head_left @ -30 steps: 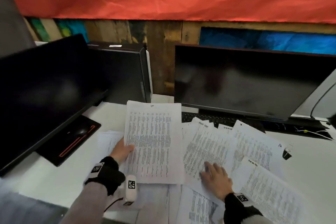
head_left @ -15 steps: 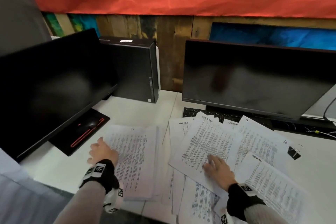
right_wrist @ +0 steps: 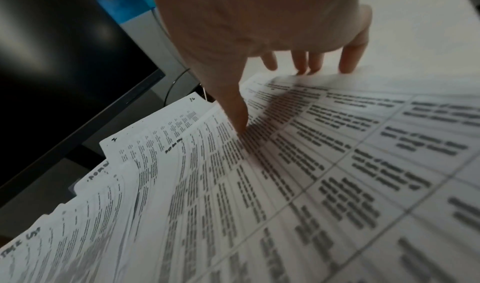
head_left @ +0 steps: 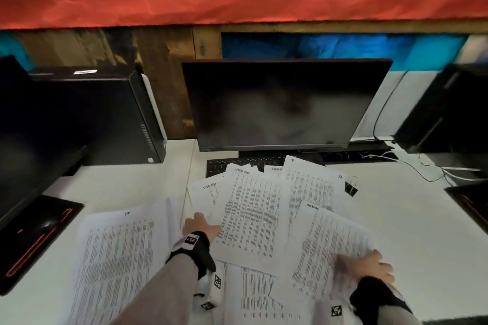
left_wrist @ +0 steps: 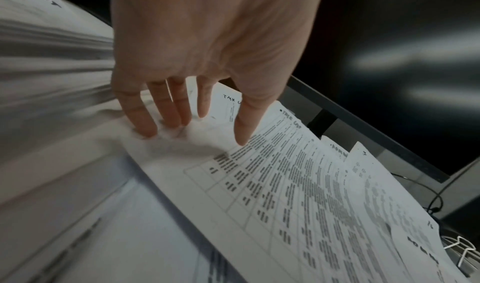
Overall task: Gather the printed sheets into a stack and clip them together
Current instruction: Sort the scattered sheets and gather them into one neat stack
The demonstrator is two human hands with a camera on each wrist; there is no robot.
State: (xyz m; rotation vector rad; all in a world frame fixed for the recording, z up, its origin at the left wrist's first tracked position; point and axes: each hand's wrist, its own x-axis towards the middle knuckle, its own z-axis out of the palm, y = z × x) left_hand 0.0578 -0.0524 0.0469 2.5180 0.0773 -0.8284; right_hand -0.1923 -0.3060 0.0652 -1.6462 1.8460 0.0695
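Printed sheets [head_left: 250, 219] lie fanned out over the white desk [head_left: 422, 219] in front of the middle monitor. A gathered stack [head_left: 116, 258] lies to their left. My left hand [head_left: 200, 227] is at the left edge of the fan. In the left wrist view the left hand [left_wrist: 194, 135] has straight fingers [left_wrist: 145, 127] touching the paper and its thumb on a printed sheet [left_wrist: 298, 195]. My right hand [head_left: 369, 265] holds the right edge of the rightmost sheet [head_left: 330, 250]. In the right wrist view the right hand [right_wrist: 272, 94] has its thumb on top and fingertips hidden past the edge. A black binder clip [head_left: 351, 187] lies beyond the fan.
A dark monitor [head_left: 277, 105] stands behind the sheets with a black keyboard [head_left: 237, 163] partly under them. A computer tower [head_left: 105, 119] and a second monitor's base [head_left: 34, 240] are at the left. Cables [head_left: 422, 169] and another black unit [head_left: 449, 108] are at the right.
My left hand laid its sheet on the left stack, then moved right to the fan's edge. My right hand shifted from the middle sheet to the rightmost sheet's edge. The view swung right.
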